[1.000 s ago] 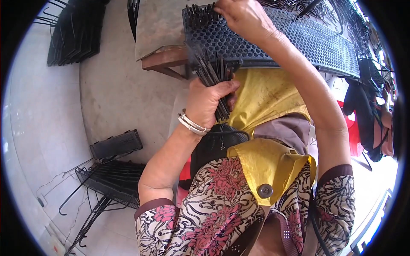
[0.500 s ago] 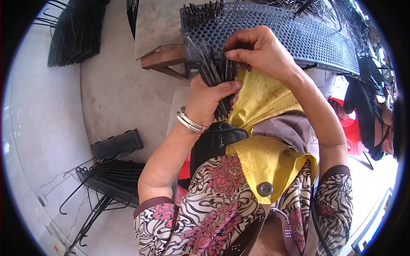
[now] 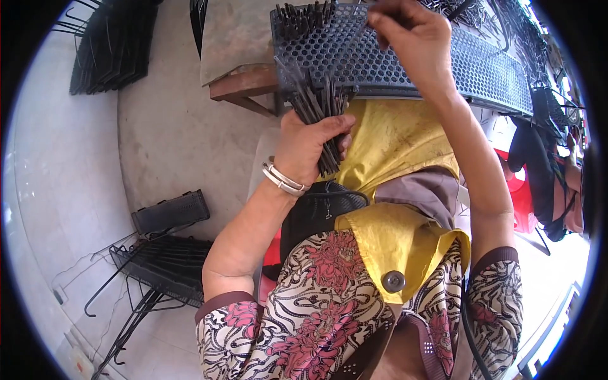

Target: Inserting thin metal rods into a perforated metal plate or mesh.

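Note:
My left hand [image 3: 308, 140] is wrapped round a bundle of thin dark strips [image 3: 318, 104]. They stand up fanned out above the fist, and their lower ends poke out below it. My right hand [image 3: 419, 45] is raised over a dark perforated metal panel [image 3: 468, 73], its thumb and fingers pinched together. Whatever is between those fingertips is too thin and blurred to make out. Another cluster of dark strips [image 3: 303, 20] stands on the panel's far left end.
A worn table [image 3: 237, 38] sits beside the panel's left end. Black mesh racks with hooked wires [image 3: 171, 269] stand at the lower left, and more black panels [image 3: 114, 47] hang at the upper left. Loose strips [image 3: 491, 22] lie beyond the panel. Another person [image 3: 538, 164] is at the right.
My right hand has moved up and away from the bundle, out over the perforated panel. My left hand keeps its hold on the strips in nearly the same place.

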{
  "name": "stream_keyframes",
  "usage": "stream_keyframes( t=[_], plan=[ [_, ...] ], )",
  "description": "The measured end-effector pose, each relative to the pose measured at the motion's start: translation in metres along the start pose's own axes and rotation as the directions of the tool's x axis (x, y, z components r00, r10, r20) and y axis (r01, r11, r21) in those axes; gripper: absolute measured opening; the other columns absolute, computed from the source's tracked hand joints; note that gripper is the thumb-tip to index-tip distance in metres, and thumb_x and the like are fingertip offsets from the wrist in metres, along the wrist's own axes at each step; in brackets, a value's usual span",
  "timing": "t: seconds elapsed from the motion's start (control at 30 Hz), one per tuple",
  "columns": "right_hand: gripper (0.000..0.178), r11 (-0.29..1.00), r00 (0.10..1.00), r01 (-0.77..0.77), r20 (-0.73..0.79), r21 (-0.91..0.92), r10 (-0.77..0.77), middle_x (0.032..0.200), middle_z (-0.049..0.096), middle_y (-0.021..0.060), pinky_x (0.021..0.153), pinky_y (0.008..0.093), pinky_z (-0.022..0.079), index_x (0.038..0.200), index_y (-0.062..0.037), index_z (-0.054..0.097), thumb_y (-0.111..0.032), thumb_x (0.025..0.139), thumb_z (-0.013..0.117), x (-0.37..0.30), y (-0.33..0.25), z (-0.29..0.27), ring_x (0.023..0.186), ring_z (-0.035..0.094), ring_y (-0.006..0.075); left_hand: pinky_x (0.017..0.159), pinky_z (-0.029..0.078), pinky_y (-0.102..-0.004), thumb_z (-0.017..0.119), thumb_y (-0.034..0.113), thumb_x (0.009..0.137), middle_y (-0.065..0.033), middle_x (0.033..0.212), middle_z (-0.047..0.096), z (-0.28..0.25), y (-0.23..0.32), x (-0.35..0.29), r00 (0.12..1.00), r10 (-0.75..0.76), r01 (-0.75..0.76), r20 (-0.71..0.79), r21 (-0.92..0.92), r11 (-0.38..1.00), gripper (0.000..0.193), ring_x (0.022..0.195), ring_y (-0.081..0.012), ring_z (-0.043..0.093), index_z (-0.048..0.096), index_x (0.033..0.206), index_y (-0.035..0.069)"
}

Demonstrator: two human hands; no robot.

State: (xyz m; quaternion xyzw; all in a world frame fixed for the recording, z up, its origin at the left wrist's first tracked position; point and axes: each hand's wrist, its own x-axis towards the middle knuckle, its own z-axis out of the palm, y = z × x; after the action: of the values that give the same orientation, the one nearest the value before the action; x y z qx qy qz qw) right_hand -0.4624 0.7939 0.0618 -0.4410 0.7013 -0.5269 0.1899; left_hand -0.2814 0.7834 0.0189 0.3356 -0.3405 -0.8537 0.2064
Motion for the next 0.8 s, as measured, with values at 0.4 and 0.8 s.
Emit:
stream_keyframes(
  t=[0.4, 0.8],
  plan=[
    [0.013, 0.554, 0.53, 0.831, -0.361, 0.041, -0.768, 0.075, 0.054, 0.0156, 0.053, 0.0335, 0.045, 0.08, 0.0012, 0.053, 0.006, 0.068, 0.056, 0.041, 0.025, 0.036, 0.062, 0.056, 0.0312, 0.04, 0.039, -0.0234, 0.061, -0.001, 0.069, -0.0057, 0.059, 0.054, 0.002, -0.001, 0.001, 0.998, -0.058, 0.057, -0.017, -0.063, 0.996, 0.008, 0.045, -0.0128, 0.05, 0.056, 0.075, -0.001],
    [0.017, 0.993, 0.938, 0.117, 0.327, 0.029, -0.12, 0.063, 0.055, -0.0032, 0.045, 0.0165, 0.035, 0.088, -0.0007, 0.062, -0.013, 0.075, 0.063, -0.003, 0.004, 0.023, 0.051, 0.044, 0.0008, 0.041, 0.04, -0.0232, 0.062, -0.001, 0.069, -0.0058, 0.06, 0.055, -0.002, 0.0, 0.001, 1.0, -0.023, 0.023, -0.001, -0.095, 0.995, 0.011, 0.045, -0.0131, 0.051, 0.055, 0.077, -0.001]
  ],
)
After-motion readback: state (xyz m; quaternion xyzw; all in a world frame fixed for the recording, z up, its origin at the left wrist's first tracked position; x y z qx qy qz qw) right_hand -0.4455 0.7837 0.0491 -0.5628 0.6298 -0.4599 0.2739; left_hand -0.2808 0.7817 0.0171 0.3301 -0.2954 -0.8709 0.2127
